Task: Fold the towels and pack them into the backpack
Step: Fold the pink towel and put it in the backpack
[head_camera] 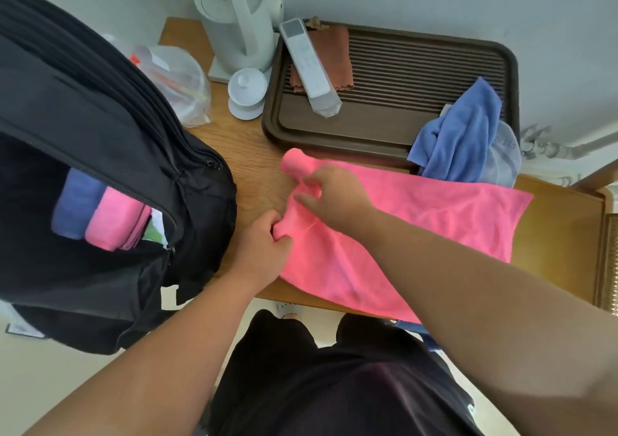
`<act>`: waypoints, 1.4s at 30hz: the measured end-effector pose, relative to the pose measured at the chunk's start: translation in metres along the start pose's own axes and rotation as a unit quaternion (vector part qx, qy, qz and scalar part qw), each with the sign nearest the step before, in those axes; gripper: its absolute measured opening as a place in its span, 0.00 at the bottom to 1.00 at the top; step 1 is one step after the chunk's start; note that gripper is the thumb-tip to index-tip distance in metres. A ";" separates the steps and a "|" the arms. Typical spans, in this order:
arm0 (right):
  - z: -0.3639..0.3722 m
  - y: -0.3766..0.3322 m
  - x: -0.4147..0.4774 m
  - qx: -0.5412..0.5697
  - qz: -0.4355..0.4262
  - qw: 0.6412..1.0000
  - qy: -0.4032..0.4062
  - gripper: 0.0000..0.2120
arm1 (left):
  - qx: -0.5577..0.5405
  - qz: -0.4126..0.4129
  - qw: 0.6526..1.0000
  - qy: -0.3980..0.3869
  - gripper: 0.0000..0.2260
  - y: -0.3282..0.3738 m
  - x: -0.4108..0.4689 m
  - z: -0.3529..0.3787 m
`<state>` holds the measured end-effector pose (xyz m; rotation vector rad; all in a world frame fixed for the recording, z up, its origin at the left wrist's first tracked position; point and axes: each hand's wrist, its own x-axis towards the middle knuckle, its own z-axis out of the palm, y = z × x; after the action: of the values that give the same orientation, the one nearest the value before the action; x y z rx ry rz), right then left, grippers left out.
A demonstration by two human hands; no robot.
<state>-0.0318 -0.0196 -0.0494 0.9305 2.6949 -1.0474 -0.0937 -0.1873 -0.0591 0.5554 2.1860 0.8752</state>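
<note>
Pink towel (418, 221): spread on the wooden table (247, 154) in front of the person, its left edge bunched into a tight roll, the rest lying flat out to the right
Long axis of the roll: runs away from the person, from the table's near edge toward the tea tray (401, 124), roughly along the side of the backpack
Left hand (264, 248): fingers curled round the near end of the roll, gripping it
Right hand (334, 198): fingers bent over the roll farther up, pinching the cloth; the far tip of the roll pokes out beyond it
What the next move turns on: the unrolled cloth lies wholly to the right of both hands, so the roll looks set to travel rightward, away from the bag, before it can come back to it
Backpack (100, 117): black, unzipped, standing just left of the hands; the left hand is the nearer one
Already packed: a rolled blue towel (75, 204) and a rolled pink towel (113, 221), side by side and touching, in the open compartment
Waiting: a crumpled blue towel (458, 134) heaped on the right corner of the tea tray, just beyond the far edge of the pink one
Progress: by my reckoning about halfway, with one towel in hand and one unfolded
</note>
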 end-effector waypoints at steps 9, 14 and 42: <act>-0.026 0.048 -0.018 0.357 0.301 0.877 0.110 0.13 | 0.089 -0.020 0.983 -0.159 0.28 0.000 -0.006 0.013; -0.020 0.066 -0.013 0.329 0.302 0.894 0.039 0.08 | 0.153 -0.014 0.972 -0.179 0.07 -0.009 -0.007 0.025; 0.009 -0.037 0.047 0.374 0.183 0.909 0.016 0.18 | 0.219 0.068 0.967 -0.109 0.21 -0.017 -0.040 -0.021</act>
<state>-0.0922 -0.0233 -0.0494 1.4786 1.9755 -2.0009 -0.0852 -0.2319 -0.0429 0.9772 2.1572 0.3685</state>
